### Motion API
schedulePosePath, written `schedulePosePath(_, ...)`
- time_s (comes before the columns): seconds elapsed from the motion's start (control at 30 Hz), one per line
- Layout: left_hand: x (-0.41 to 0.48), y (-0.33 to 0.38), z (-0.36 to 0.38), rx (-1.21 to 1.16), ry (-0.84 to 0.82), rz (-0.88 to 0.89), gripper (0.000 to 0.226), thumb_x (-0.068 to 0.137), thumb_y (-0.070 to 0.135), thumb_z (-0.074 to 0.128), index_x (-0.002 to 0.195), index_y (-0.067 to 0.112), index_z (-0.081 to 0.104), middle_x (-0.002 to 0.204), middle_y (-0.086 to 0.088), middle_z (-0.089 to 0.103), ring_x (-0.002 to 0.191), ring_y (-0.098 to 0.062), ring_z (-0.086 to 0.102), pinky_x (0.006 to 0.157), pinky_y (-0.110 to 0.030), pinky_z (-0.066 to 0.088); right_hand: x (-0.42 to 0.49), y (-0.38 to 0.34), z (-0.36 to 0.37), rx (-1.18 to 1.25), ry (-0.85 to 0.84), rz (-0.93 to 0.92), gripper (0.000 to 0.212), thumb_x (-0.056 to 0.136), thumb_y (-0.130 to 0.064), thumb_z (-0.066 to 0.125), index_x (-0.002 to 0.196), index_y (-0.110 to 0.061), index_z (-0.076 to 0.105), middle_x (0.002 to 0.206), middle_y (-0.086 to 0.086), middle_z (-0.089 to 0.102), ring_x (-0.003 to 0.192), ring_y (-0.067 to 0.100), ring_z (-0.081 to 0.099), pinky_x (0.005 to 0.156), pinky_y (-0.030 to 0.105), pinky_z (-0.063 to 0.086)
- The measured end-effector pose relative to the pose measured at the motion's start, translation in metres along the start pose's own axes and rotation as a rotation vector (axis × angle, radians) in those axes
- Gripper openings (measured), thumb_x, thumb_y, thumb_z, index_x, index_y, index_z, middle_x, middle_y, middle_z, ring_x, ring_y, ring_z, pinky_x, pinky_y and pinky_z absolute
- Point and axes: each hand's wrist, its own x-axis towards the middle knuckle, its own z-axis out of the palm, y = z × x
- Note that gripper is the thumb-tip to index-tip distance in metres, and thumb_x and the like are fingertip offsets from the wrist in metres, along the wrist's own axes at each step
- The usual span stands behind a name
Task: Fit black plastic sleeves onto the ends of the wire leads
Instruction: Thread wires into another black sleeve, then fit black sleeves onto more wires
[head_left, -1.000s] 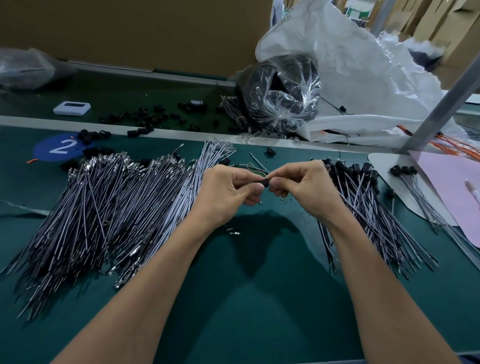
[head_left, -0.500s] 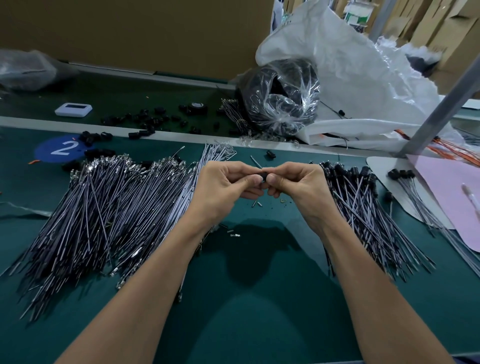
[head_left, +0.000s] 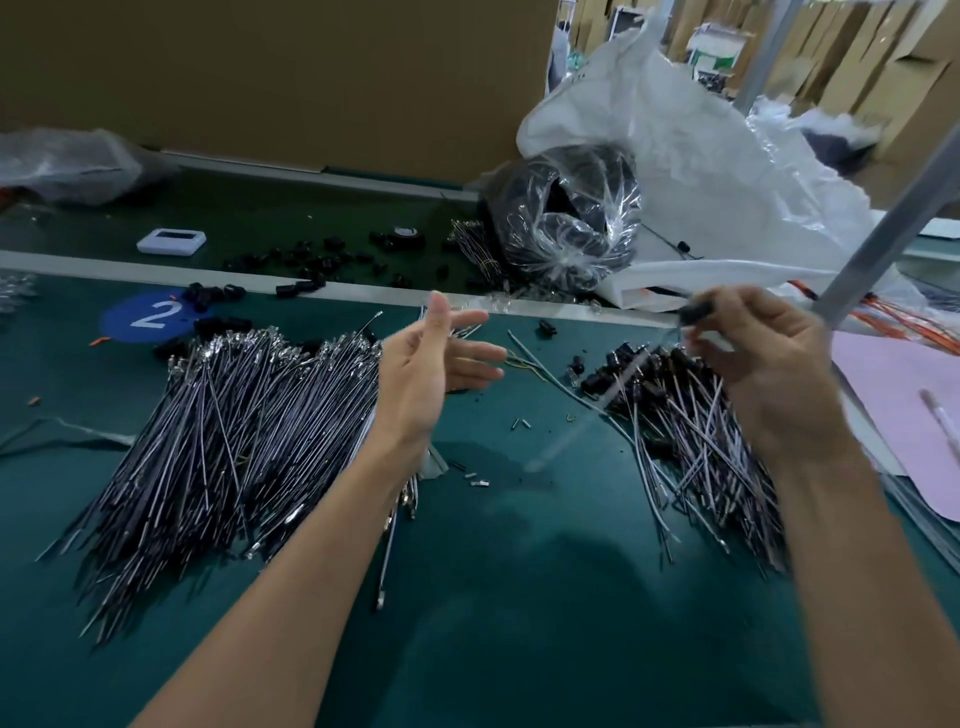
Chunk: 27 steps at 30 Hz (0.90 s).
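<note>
Head view: right hand (head_left: 769, 364) pinches a sleeve (head_left: 698, 312) already on a lead (head_left: 615, 384), fingers (head_left: 727, 335) clamped on it, up over the done pile (head_left: 696, 415) on the right, I'd guess to drop it there. Left hand (head_left: 436, 364) is empty, fingers spread, hovering over the bare leads (head_left: 249, 415), handy for grabbing the next. Loose sleeves (head_left: 311, 260) lie further back on the tabletop (head_left: 519, 597), a bag (head_left: 566, 223) beside them; nothing blocks either hand.

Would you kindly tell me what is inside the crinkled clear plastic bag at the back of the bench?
A dark black mass fills the crinkled clear plastic bag; glare and folds hide what the pieces are.
</note>
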Motion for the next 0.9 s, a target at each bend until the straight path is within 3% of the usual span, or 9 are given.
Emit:
schedulePosePath(0.2,0.004,0.003,-0.006,-0.061,0.262,0.0,0.048,0.104,0.042,0.035,0.091,0.013,0.072,0.069,-0.003,0.074,0.06,-0.015,0.069,0.056,-0.021,0.054,0.007,-0.044,-0.055,-0.171,0.086,0.046,0.018,0.08,-0.039,0.067,0.074,-0.023,0.076,0.075,-0.007,0.071,0.067,0.007,0.063,0.062,0.016,0.051)
schedulePosePath(0.3,0.006,0.004,-0.008,-0.097,0.356,-0.014,0.047,0.105,0.041,0.037,0.097,0.01,0.07,0.071,-0.003,0.074,0.062,-0.015,0.068,0.058,-0.022,0.054,0.022,-0.03,-0.066,-0.663,0.097,0.117,0.038,0.072,-0.042,0.074,0.096,-0.012,0.074,0.083,0.003,0.07,0.072,0.012,0.059,0.064,0.022,0.051)
schedulePosePath(0.37,0.007,0.005,-0.009,-0.13,0.404,-0.024,0.041,0.105,0.04,0.037,0.101,0.012,0.067,0.074,-0.004,0.074,0.065,-0.015,0.068,0.062,-0.025,0.054,0.032,-0.018,-0.052,-0.968,0.124,0.112,0.034,0.08,-0.028,0.075,0.11,-0.012,0.071,0.092,0.005,0.07,0.073,0.013,0.061,0.069,0.029,0.052)
schedulePosePath(0.4,0.007,0.006,-0.01,-0.152,0.423,-0.03,0.038,0.105,0.04,0.037,0.103,0.013,0.065,0.075,-0.004,0.075,0.067,-0.016,0.068,0.064,-0.027,0.055,0.034,-0.013,-0.038,-1.007,0.103,0.097,0.029,0.084,-0.023,0.074,0.112,-0.015,0.07,0.095,0.003,0.069,0.073,0.011,0.061,0.071,0.027,0.051)
schedulePosePath(0.5,0.01,0.007,-0.012,-0.217,0.466,-0.049,0.039,0.105,0.04,0.036,0.111,0.01,0.061,0.079,-0.007,0.075,0.068,-0.018,0.067,0.065,-0.029,0.055,0.029,0.009,0.022,-0.968,-0.13,0.032,0.015,0.088,-0.015,0.069,0.102,-0.02,0.073,0.091,-0.003,0.071,0.074,0.001,0.062,0.069,0.014,0.051)
schedulePosePath(0.6,0.011,0.007,-0.013,-0.247,0.492,-0.062,0.044,0.105,0.042,0.035,0.114,0.008,0.06,0.082,-0.01,0.075,0.066,-0.018,0.066,0.064,-0.03,0.055,0.011,0.039,0.088,-0.998,-0.43,0.086,0.007,0.087,-0.018,0.072,0.089,-0.015,0.078,0.079,-0.001,0.074,0.064,0.004,0.064,0.071,0.019,0.054)
schedulePosePath(0.67,0.01,0.007,-0.012,-0.244,0.498,-0.066,0.044,0.105,0.043,0.034,0.113,0.008,0.061,0.08,-0.009,0.075,0.066,-0.018,0.066,0.063,-0.03,0.054,-0.001,0.056,0.12,-0.916,-0.564,0.235,0.014,0.087,-0.023,0.072,0.079,-0.012,0.075,0.071,0.004,0.074,0.054,0.007,0.064,0.055,0.02,0.051)
schedulePosePath(0.73,0.01,0.006,-0.012,-0.229,0.505,-0.068,0.045,0.105,0.043,0.033,0.112,0.009,0.061,0.079,-0.007,0.074,0.066,-0.017,0.066,0.061,-0.027,0.053,-0.007,0.067,0.138,-0.828,-0.597,0.367,0.027,0.085,-0.031,0.073,0.072,-0.007,0.073,0.066,0.01,0.072,0.047,0.01,0.062,0.043,0.018,0.042)
schedulePosePath(0.9,0.012,0.008,-0.016,-0.237,0.519,-0.069,0.046,0.105,0.043,0.034,0.111,0.007,0.062,0.079,-0.008,0.074,0.064,-0.017,0.064,0.059,-0.026,0.052,-0.016,0.069,0.157,-0.825,-0.611,0.379,0.028,0.073,-0.033,0.08,0.056,-0.014,0.069,0.048,0.0,0.063,0.034,0.005,0.051,0.04,0.014,0.038)
